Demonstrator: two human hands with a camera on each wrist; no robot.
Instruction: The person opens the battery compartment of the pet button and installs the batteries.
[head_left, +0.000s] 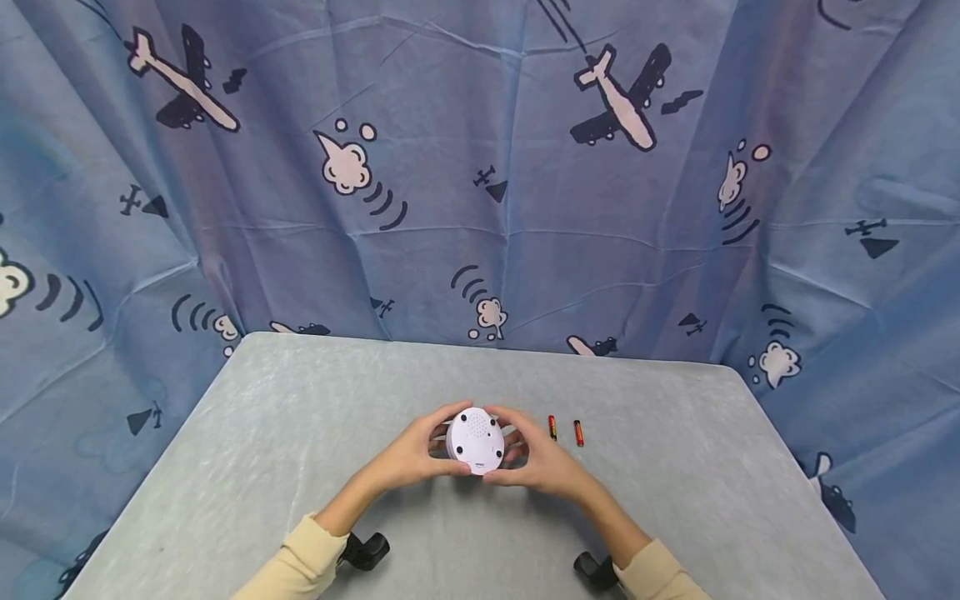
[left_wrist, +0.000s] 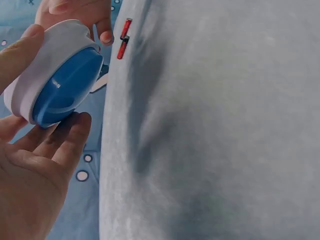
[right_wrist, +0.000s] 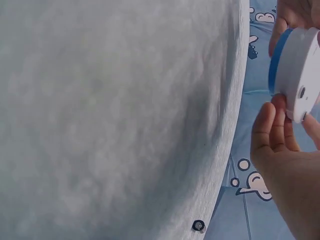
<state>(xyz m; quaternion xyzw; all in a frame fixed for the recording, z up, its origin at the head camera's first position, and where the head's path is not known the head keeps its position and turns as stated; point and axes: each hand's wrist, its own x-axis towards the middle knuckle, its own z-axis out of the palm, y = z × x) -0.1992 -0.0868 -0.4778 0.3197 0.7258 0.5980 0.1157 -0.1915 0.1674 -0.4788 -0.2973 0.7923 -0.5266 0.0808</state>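
Observation:
Both hands hold up a round white device with a blue dome point(left_wrist: 70, 82) between them. In the head view its white base point(head_left: 477, 442) faces the camera, showing dark round spots near the rim and a patch of small holes. My left hand point(head_left: 417, 450) grips its left side, fingers at the upper edge and thumb at the lower edge. On the opposite side my right hand point(head_left: 542, 457) grips the rim the same way. In the right wrist view, the right fingertips point(right_wrist: 278, 107) press against the white casing. The blue dome points away from the head camera.
Two small red-and-black batteries, one point(head_left: 552, 427) nearer the right hand and another point(head_left: 578, 433) beyond it, lie on the grey cloth-covered table point(head_left: 337, 392). A blue curtain with printed planes point(head_left: 450, 208) hangs behind the table. Black wrist mounts point(head_left: 367, 552) sit at both forearms.

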